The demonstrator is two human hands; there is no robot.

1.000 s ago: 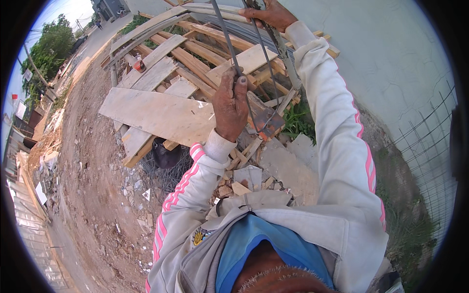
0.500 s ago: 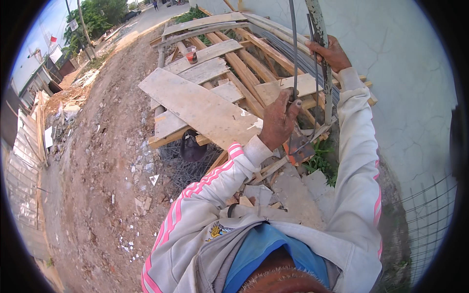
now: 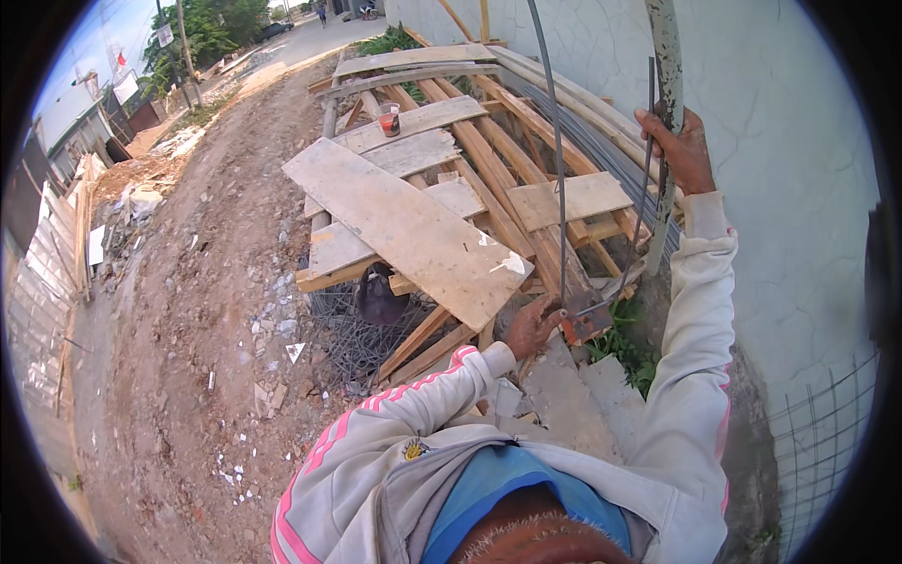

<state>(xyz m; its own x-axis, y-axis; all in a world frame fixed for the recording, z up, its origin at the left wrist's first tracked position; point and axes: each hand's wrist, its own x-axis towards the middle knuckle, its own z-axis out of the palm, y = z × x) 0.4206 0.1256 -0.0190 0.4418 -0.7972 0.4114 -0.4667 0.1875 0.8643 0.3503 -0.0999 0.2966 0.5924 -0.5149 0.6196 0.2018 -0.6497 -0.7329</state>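
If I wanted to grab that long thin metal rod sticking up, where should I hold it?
Probably low on the thin metal rod, just above where the left hand grips its bottom end. It stands nearly upright and bare, so come at it sideways from the open side over the wooden planks, and wrap your fingers round it. The right hand holds the thicker pole by the wall.

Daylit dirt road [image 3: 202, 310], stacked wooden planks [image 3: 413, 230], cracked pale wall [image 3: 780, 160], distant trees [image 3: 211, 23].
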